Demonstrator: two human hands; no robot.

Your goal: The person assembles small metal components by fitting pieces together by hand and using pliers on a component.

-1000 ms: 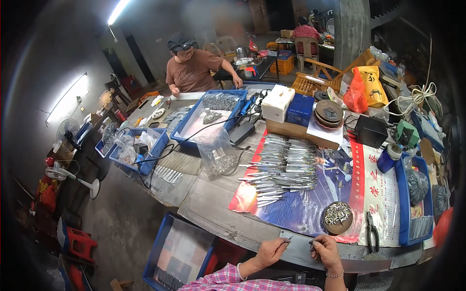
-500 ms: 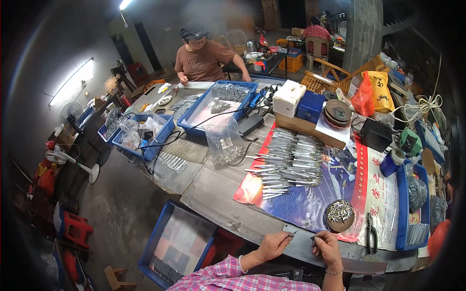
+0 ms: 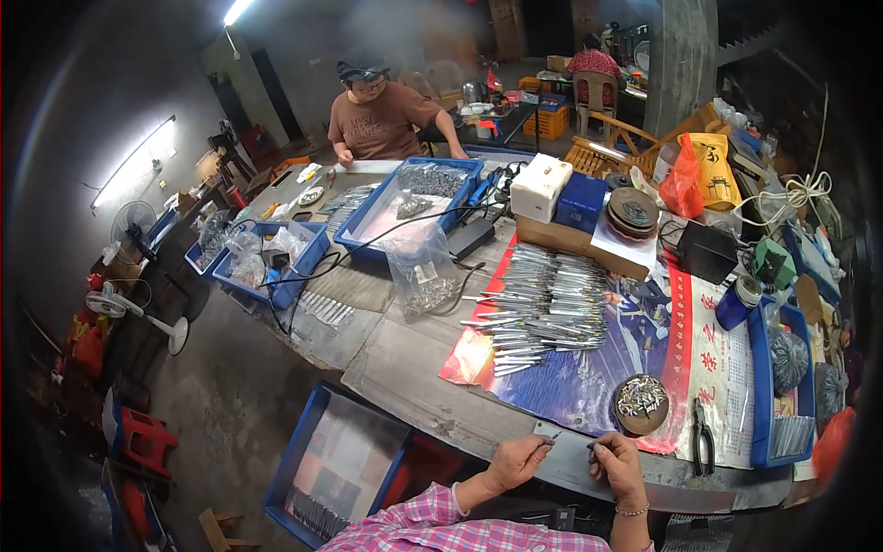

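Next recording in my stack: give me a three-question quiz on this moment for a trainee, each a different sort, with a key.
1. The large pile of slim metal pieces lies on: A) a wooden chair; B) a printed sheet; C) the floor.

2. True or false: the pliers lie to the left of the round dish, as the picture shows it.

3. What do the fingers of the left hand pinch?

Key:
1. B.
2. False; they lie to its right.
3. A small thin piece, too small to identify.
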